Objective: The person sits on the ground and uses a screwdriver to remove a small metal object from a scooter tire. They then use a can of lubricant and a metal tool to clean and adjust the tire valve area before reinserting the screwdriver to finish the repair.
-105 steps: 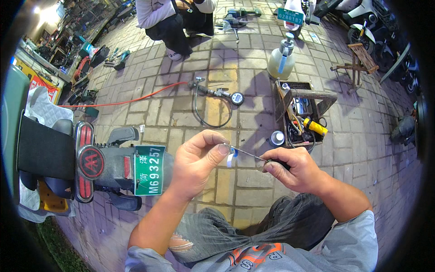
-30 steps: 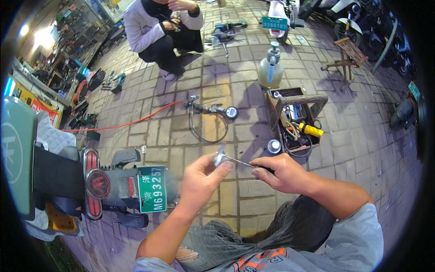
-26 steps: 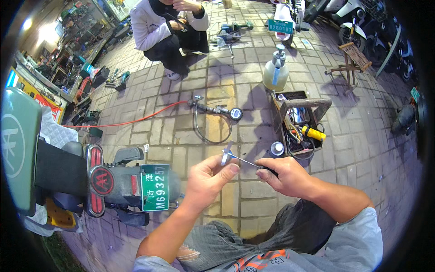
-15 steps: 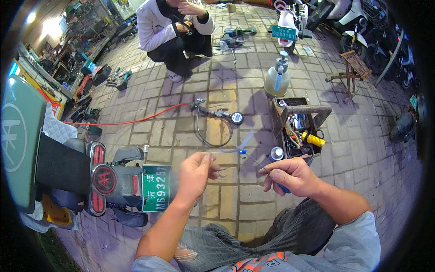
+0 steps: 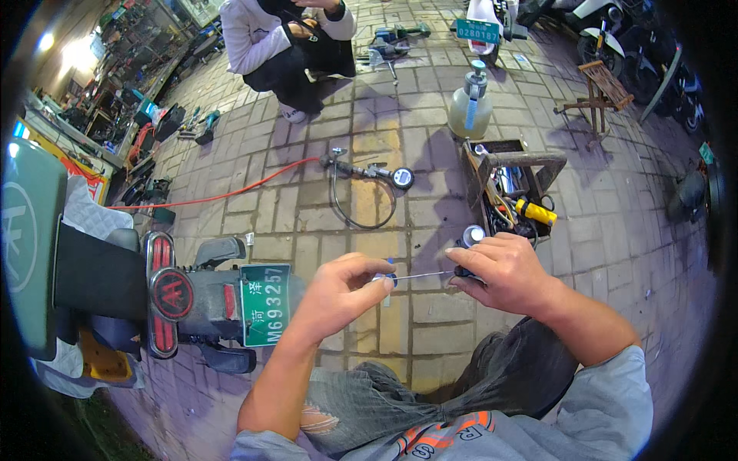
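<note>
My right hand (image 5: 503, 269) grips a tool with a thin metal shaft (image 5: 423, 274); its handle is mostly hidden, and only a dark part shows at my fingers. The shaft points left, across to my left hand (image 5: 344, 290). There, thumb and fingers are closed round a small blue piece (image 5: 390, 269) at the shaft's tip. A short pale strip (image 5: 387, 300) hangs below it. Both hands are held above the paving, in front of my knees. Just beyond my right hand stands a small bottle (image 5: 471, 235) with a pale top.
A toolbox (image 5: 555, 170) holds tools and a yellow cylinder (image 5: 536, 212); a sprayer bottle (image 5: 470, 111) stands behind it. An air gauge (image 5: 401, 178) with a red hose (image 5: 231, 195) lies ahead. A scooter's rear (image 5: 169, 292) is at left. Someone (image 5: 288, 54) squats at the back.
My hands have come closer together, and the tool's shaft has swung nearly level. My left fingers now pinch the blue piece, which was apart from them at the shaft's tip.
</note>
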A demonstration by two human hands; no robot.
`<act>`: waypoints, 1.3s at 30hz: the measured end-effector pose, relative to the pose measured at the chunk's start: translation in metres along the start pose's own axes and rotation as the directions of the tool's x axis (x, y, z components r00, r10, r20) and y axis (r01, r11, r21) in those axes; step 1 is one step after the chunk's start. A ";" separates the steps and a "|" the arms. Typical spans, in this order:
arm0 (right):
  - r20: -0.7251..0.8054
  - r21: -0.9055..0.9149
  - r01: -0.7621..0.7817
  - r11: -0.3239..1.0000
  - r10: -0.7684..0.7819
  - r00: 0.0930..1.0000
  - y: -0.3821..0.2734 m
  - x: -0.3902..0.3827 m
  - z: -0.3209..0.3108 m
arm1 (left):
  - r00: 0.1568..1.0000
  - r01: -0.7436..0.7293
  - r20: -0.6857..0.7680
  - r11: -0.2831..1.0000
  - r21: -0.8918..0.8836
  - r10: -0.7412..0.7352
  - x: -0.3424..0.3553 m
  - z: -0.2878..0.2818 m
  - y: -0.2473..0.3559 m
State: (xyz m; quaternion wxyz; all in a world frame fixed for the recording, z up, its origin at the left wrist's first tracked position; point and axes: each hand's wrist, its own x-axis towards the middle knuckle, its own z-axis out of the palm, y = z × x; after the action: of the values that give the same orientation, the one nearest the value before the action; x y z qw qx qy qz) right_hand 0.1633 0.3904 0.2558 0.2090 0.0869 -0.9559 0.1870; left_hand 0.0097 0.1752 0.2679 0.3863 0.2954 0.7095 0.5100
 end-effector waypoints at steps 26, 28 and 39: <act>0.006 -0.027 -0.105 0.994 0.105 0.994 -0.008 -0.006 0.008 | 0.982 0.125 -0.063 0.872 -0.474 -0.175 0.008 0.008 -0.030; -0.017 -0.016 -0.117 0.993 0.117 0.993 -0.006 -0.008 0.012 | 0.991 0.092 -0.044 0.878 -0.470 -0.127 0.009 0.015 -0.029; 0.189 0.630 -0.414 0.657 0.388 0.902 -0.026 0.002 0.022 | 0.986 -0.133 0.043 0.906 -0.402 0.163 0.001 0.038 -0.012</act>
State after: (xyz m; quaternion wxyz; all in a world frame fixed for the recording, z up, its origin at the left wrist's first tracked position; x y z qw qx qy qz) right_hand 0.1595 0.3576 0.2468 0.1005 -0.0548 -0.8274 0.5498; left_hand 0.0413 0.1915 0.2488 0.4250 0.2828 0.5514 0.6598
